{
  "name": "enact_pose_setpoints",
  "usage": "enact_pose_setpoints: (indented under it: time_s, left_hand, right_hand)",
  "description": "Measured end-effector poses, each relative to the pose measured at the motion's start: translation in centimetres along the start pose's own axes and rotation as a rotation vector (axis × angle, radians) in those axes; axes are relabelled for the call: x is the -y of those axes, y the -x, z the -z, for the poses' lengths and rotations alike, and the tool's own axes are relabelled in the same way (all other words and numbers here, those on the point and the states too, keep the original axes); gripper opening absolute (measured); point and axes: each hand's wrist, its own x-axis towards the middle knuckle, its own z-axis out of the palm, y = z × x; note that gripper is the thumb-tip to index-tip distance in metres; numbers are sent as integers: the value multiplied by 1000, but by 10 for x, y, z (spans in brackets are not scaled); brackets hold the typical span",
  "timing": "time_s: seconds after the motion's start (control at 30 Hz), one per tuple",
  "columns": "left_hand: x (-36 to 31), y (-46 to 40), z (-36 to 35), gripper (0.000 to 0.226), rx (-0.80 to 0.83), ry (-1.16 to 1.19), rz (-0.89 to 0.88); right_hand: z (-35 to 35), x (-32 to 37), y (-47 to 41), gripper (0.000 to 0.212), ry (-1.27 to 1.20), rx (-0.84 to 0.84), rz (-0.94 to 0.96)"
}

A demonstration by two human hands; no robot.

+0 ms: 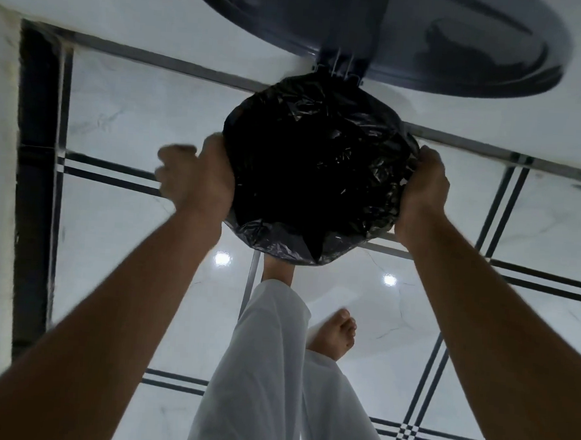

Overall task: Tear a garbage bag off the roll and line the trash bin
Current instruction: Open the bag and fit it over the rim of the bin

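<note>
A black garbage bag (316, 167) lies spread inside a round trash bin, its edge folded over the rim all around, so the bin's own wall is hidden. The bin's dark lid (429, 34) stands raised behind it on its hinge. My left hand (200, 173) presses against the bag at the left side of the rim, fingers blurred. My right hand (423, 190) grips the bag's edge at the right side of the rim. The roll is not in view.
The bin stands on a glossy white tiled floor (135, 115) with dark stripe lines, close to a white wall (159, 1) at the top. My white trouser legs (273, 371) and bare feet (334, 334) are just below the bin.
</note>
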Motion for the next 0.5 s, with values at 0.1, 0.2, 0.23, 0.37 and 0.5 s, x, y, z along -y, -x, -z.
enact_pose_setpoints:
  time_s: [0.1, 0.2, 0.23, 0.37, 0.5]
  left_hand:
    - [28, 21, 18, 58, 228, 170, 365]
    - [46, 33, 30, 41, 499, 377, 477]
    - [50, 33, 30, 47, 527, 442, 486]
    - [51, 17, 26, 47, 541, 489, 483]
    - [53, -5, 22, 53, 519, 456, 479]
  right_hand:
    - [13, -10, 9, 18, 38, -107, 88]
    - [23, -23, 9, 19, 3, -101, -8]
    - [24, -24, 8, 19, 26, -86, -57]
    - [20, -18, -3, 21, 23, 94, -218]
    - [3, -7, -47, 43, 89, 176, -196]
